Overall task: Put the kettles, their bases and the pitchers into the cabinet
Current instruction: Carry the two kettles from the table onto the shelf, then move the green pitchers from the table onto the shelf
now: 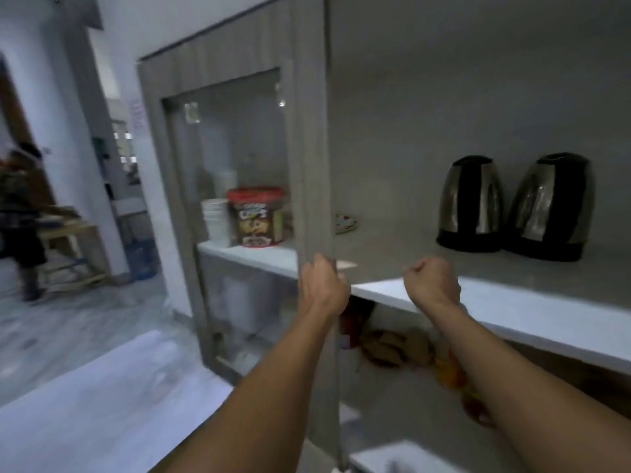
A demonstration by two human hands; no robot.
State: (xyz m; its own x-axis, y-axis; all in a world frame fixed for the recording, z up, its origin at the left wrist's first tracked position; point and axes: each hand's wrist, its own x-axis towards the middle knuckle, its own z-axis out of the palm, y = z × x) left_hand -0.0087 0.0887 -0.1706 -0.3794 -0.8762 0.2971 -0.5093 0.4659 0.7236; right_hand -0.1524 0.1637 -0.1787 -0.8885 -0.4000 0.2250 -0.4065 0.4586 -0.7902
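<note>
The edge of the glass-paned cabinet door [309, 165] is gripped by the left hand [321, 285], while the right hand [432, 279] is curled into an empty fist just beside it. If the door is swung carelessly, fingers could be pinched. Two kettles [473, 203] [551, 206] are stood upright on the shelf [512, 302] at right, long axes vertical; where the spouts point cannot be told.

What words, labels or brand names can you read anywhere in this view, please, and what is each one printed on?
"CHIPS": large letters on the front of the red-lidded tub, seen through the glass cabinet door; the smaller print above and below is too blurred to read.
Paper sheet on the wall left of the cabinet: text too small and blurred to read.
The two kettles show no readable marking.
</note>
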